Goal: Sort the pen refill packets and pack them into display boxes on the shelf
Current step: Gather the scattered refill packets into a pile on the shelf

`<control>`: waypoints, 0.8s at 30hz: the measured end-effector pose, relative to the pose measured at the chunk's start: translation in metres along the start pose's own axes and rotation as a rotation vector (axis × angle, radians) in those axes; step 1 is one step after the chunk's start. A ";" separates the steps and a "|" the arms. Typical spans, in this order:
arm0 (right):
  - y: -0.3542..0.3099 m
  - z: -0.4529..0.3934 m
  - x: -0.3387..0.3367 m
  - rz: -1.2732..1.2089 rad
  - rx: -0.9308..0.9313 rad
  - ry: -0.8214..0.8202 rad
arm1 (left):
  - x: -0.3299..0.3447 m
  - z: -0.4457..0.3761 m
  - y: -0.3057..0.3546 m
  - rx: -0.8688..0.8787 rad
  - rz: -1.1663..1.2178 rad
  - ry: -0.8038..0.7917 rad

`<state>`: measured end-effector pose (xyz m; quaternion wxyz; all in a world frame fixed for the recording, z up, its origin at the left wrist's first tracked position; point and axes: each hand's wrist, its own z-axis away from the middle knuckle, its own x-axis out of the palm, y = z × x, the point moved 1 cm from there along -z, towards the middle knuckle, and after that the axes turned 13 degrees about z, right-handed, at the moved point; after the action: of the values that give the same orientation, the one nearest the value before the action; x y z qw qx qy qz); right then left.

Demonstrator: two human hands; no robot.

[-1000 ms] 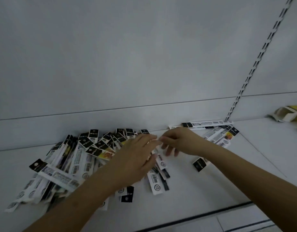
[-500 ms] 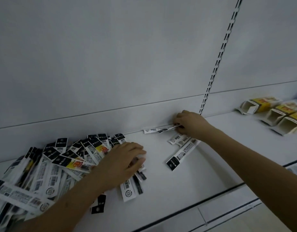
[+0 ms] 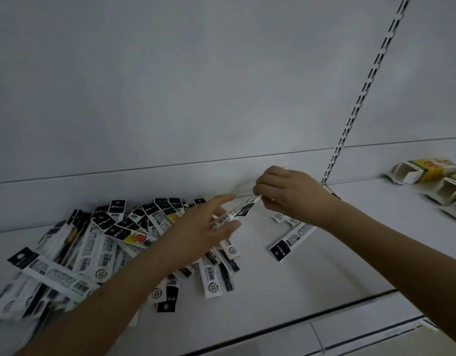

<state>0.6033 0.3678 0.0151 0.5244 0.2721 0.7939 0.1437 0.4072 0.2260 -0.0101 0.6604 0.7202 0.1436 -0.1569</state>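
A heap of black-and-white pen refill packets [image 3: 93, 242] lies spread over the left of the white shelf [image 3: 311, 268]. One refill packet [image 3: 238, 211] is lifted between both hands. My left hand [image 3: 209, 229] pinches its lower end with thumb and fingers. Its upper end is pinched by my right hand [image 3: 288, 194]. Under my right wrist lies a small separate group of packets [image 3: 291, 238]. Open display boxes [image 3: 424, 173] with yellow printing lie on their sides at the far right of the shelf.
The grey back panel [image 3: 196, 86] rises behind the shelf. A slotted upright rail [image 3: 360, 98] runs up it just right of my right hand. The shelf's front edge [image 3: 324, 312] carries a dark strip.
My left hand has lifted off the heap with a packet. My right hand has left the group by the back panel and come in to take the packet's other end.
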 end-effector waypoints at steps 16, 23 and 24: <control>-0.074 -0.068 -0.016 -0.484 0.545 0.197 | -0.070 0.107 -0.037 -0.108 -0.430 0.577; -0.053 -0.124 -0.026 -0.814 0.802 0.026 | -0.057 0.107 -0.053 -0.197 -0.693 0.597; -0.054 -0.128 -0.020 -0.856 0.810 -0.072 | -0.054 0.106 -0.050 -0.159 -0.687 0.605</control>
<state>0.4781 0.3194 0.0550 0.4166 0.1108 0.8066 -0.4044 0.3333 0.1248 -0.0411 0.5517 0.5913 0.5718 -0.1381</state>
